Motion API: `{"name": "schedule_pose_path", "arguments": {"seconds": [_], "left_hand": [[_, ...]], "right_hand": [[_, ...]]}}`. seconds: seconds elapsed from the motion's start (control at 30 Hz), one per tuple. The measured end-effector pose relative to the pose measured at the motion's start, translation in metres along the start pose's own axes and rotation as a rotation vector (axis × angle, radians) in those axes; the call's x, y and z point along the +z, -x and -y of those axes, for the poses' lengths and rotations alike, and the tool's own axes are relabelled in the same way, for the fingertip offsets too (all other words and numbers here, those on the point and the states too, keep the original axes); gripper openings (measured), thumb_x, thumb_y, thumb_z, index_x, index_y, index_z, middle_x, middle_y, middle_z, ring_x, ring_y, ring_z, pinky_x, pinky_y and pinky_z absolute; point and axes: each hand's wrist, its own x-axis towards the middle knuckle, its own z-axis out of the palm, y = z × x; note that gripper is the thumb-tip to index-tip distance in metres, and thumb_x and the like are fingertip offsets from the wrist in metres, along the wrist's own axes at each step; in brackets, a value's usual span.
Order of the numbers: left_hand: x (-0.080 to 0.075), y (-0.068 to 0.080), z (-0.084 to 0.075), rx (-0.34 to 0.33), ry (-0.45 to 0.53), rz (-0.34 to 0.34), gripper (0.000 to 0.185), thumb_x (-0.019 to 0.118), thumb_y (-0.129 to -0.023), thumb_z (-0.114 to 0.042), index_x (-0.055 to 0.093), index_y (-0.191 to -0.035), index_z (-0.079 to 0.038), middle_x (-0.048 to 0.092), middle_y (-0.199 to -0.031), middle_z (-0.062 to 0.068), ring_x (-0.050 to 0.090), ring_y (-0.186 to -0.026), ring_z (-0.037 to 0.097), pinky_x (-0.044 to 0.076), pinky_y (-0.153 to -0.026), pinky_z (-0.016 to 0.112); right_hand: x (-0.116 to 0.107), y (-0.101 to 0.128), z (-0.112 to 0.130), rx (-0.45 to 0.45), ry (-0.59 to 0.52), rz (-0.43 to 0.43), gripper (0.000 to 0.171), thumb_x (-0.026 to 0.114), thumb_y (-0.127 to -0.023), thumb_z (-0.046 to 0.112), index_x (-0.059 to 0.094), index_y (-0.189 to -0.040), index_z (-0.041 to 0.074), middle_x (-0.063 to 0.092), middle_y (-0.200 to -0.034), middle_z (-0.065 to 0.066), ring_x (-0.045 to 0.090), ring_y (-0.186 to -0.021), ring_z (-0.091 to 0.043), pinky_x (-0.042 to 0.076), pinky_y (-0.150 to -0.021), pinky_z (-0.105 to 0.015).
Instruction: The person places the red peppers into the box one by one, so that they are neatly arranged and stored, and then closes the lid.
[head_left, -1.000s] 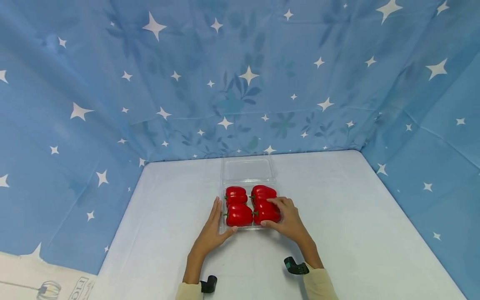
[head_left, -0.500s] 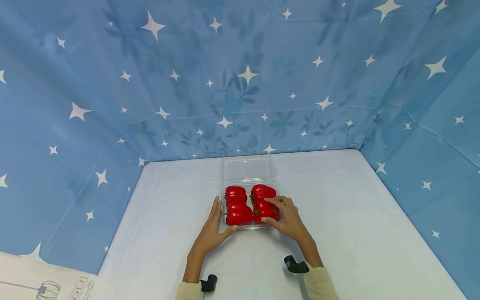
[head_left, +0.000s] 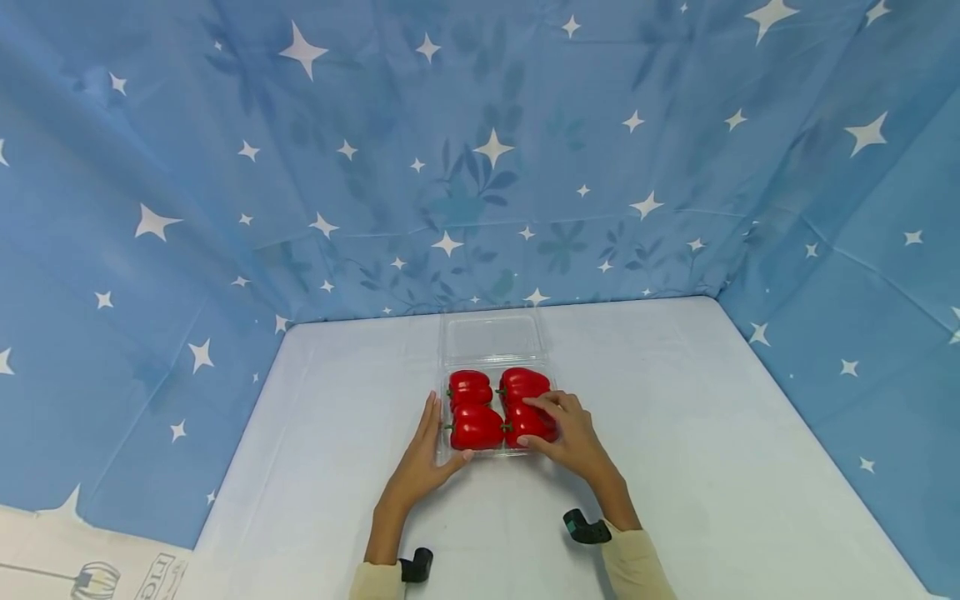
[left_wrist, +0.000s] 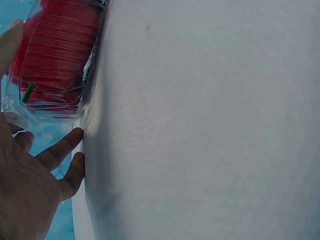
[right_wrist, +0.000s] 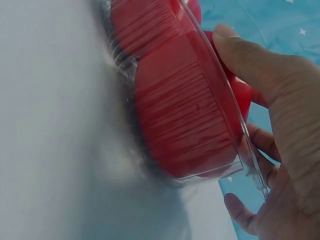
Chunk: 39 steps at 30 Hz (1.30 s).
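Observation:
Several red bell peppers sit in two rows in a clear plastic clamshell container [head_left: 486, 455]. My right hand [head_left: 576, 437] grips the front right bell pepper [head_left: 534, 423], fingers curled over its top and thumb at its near side. In the right wrist view, the thumb [right_wrist: 245, 55] lies against that pepper above the rim. My left hand [head_left: 420, 468] lies along the container's left side with straight fingers, thumb at the front left corner. In the left wrist view, the spread fingers [left_wrist: 62, 150] stand beside the container's wall [left_wrist: 57, 114].
The hinged clear lid [head_left: 492, 337] lies folded back behind the container. All stands on a white-covered table [head_left: 697, 433]. A blue star-patterned curtain [head_left: 390, 192] rises along the back and sides. Black wrist devices [head_left: 587, 528] sit on both forearms.
The front right bell pepper and my right hand have shifted very slightly left. My left hand stays at the container's side. The whole view has drifted a little.

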Motion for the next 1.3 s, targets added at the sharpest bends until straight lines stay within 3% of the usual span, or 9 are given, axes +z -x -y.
{"name": "schedule_pose_path", "arguments": {"seconds": [0.33, 0.6, 0.9, 1.3], "left_hand": [[0.002, 0.003, 0.003, -0.033, -0.016, 0.006, 0.101, 0.057, -0.072, -0.065, 0.006, -0.146, -0.019, 0.000, -0.151, -0.011, 0.014, -0.137, 0.023, 0.033, -0.097, 0.053], [0.001, 0.005, 0.002, -0.058, -0.023, 0.008, 0.101, 0.056, -0.072, -0.066, 0.005, -0.146, -0.021, 0.001, -0.151, -0.010, 0.012, -0.137, 0.021, 0.032, -0.098, 0.053], [0.001, 0.005, 0.001, -0.033, -0.006, 0.016, 0.100, 0.057, -0.073, -0.064, 0.006, -0.146, -0.018, 0.002, -0.151, -0.009, 0.013, -0.137, 0.022, 0.033, -0.097, 0.054], [0.000, 0.000, -0.001, -0.009, -0.012, 0.012, 0.100, 0.057, -0.073, -0.064, 0.007, -0.146, -0.018, 0.002, -0.151, -0.008, 0.014, -0.137, 0.022, 0.032, -0.098, 0.053]], "right_hand": [[0.005, 0.000, 0.002, -0.040, 0.077, -0.012, 0.063, 0.075, -0.065, 0.047, 0.056, -0.123, 0.028, 0.049, -0.117, 0.000, 0.040, -0.108, -0.016, 0.042, -0.080, -0.044], [0.007, 0.000, 0.005, -0.042, 0.123, -0.002, 0.065, 0.073, -0.067, 0.049, 0.054, -0.125, 0.027, 0.048, -0.119, -0.001, 0.040, -0.108, -0.018, 0.044, -0.078, -0.044], [0.002, 0.007, 0.003, 0.008, 0.055, -0.027, 0.067, 0.073, -0.068, 0.047, 0.051, -0.128, 0.026, 0.049, -0.122, -0.002, 0.042, -0.111, -0.019, 0.046, -0.082, -0.048], [-0.009, 0.001, -0.002, 0.006, -0.084, -0.096, 0.047, 0.071, -0.076, 0.034, 0.058, -0.118, 0.018, 0.050, -0.119, -0.004, 0.044, -0.112, -0.020, 0.050, -0.083, -0.045]]}}
